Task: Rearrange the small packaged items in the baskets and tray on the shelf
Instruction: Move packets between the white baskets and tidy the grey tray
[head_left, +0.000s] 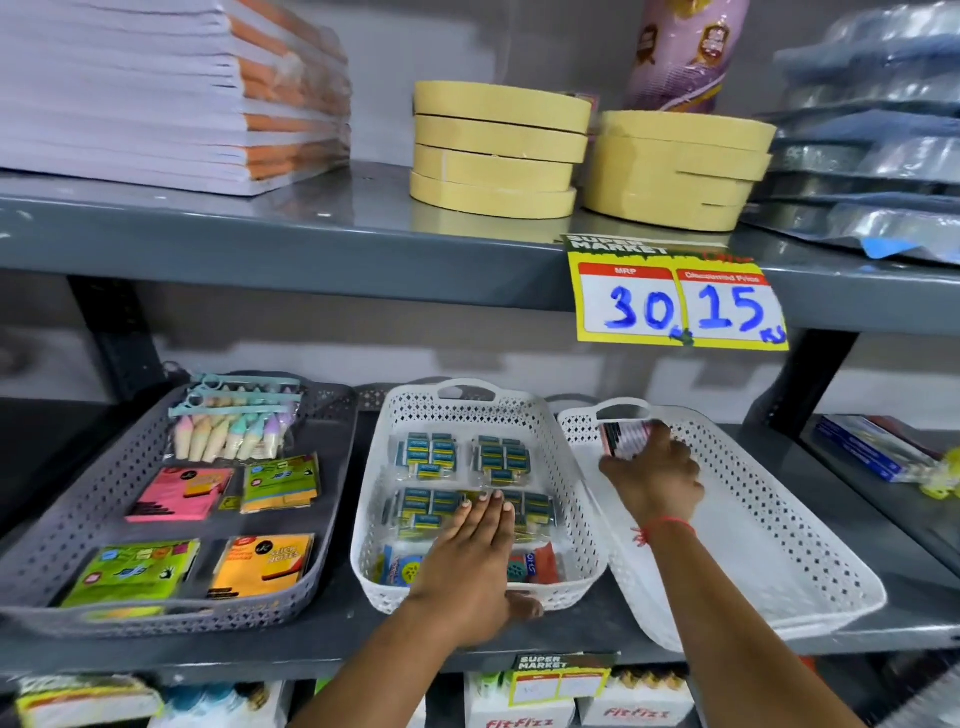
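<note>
Three containers stand side by side on the middle shelf. The grey tray (332, 499) on the left holds sticky-note packs (179, 491) and pastel chalk packs (228, 436). The middle white basket (374, 467) holds several blue-and-yellow eraser packs (501, 454). My left hand (470, 556) lies flat, fingers together, on the eraser packs at the front of that basket. The right white basket (769, 519) is tilted and otherwise bare inside. My right hand (652, 475) is inside it near the back, holding a small dark-and-pink packet (621, 436).
The upper shelf carries stacked notebooks (156, 93), two piles of tape rolls (498, 150) and wrapped packs (872, 156). A yellow price tag (675, 306) hangs from its edge. Boxed items (872, 452) sit at the far right; more boxes (587, 701) are below.
</note>
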